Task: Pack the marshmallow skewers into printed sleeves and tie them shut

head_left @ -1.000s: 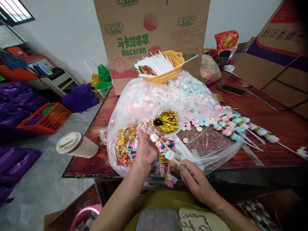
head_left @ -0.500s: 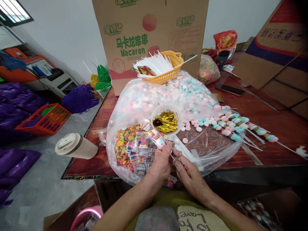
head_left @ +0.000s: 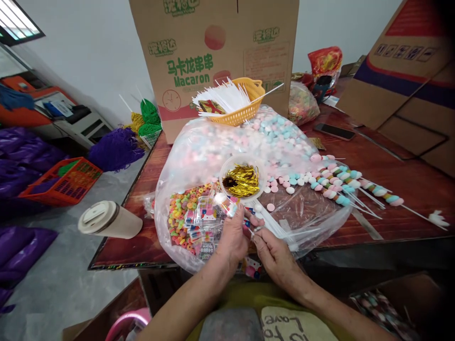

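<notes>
My left hand (head_left: 233,237) is closed around a candy skewer (head_left: 225,203) in a clear printed wrapper, its top pointing up and left. Lower down, my right hand (head_left: 273,248) pinches the skewer's thin white stick, close to the left fingers. A short shiny strip seems to lie at the right fingertips, too small to make out surely. Just beyond the hands, gold foil ties (head_left: 243,181) fill a round clear tub. Left of them lie printed clear wrappers (head_left: 204,215) and colourful ring candies (head_left: 177,215).
A large plastic bag (head_left: 167,175) of pastel candies covers the table middle, with a yellow basket (head_left: 245,113) of white sticks on it. Finished candy skewers (head_left: 337,182) lie right, a phone (head_left: 334,131) behind. A lidded cup (head_left: 110,219) stands at the left edge. Cardboard boxes (head_left: 227,57) rise behind.
The wrapped skewer has turned between my hands, its pale candy end now showing. Both hands stay close together at the stick. The whole view has shifted slightly.
</notes>
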Demonstrator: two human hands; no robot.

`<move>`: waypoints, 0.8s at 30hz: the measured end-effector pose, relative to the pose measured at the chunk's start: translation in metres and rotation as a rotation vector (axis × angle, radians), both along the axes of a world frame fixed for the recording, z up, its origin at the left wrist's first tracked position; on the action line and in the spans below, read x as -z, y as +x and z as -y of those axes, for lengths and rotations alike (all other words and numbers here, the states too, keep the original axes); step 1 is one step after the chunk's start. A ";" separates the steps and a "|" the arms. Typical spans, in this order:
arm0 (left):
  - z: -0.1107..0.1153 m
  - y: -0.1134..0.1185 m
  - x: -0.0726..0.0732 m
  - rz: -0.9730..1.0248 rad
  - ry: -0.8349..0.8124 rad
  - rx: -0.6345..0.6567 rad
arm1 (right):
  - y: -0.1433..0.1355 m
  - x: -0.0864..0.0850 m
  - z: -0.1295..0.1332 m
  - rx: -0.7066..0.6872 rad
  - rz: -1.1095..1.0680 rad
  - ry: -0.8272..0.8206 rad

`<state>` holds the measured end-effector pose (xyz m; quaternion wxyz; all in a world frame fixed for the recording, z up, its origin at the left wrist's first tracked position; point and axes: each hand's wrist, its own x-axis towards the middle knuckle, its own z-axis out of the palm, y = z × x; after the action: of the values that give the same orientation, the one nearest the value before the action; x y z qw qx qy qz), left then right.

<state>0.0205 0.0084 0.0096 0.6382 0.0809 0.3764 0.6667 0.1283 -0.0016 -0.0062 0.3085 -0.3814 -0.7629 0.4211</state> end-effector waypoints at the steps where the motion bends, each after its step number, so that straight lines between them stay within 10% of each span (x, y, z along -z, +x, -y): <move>1: 0.003 0.006 0.005 -0.004 -0.030 0.013 | -0.001 0.002 -0.001 0.023 0.024 0.036; 6: 0.016 0.009 0.010 -0.259 -0.065 0.213 | 0.001 0.012 -0.013 0.061 0.067 0.102; 11: 0.039 -0.040 -0.050 -1.105 0.087 0.585 | 0.024 0.005 -0.037 -0.082 0.199 0.398; 15: 0.033 -0.081 -0.092 -1.663 0.135 0.596 | 0.039 -0.021 -0.052 -0.174 0.330 0.893; 20: 0.005 -0.077 -0.081 -1.594 0.379 1.218 | 0.040 -0.054 -0.054 -0.301 0.341 1.131; 24: 0.002 -0.052 -0.061 -1.598 0.350 1.153 | 0.038 -0.049 -0.053 -0.383 0.388 1.120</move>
<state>-0.0313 0.0061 0.0709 0.4029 0.7681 0.4950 0.0515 0.1668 0.0518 0.0424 0.2364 -0.0876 -0.9650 -0.0721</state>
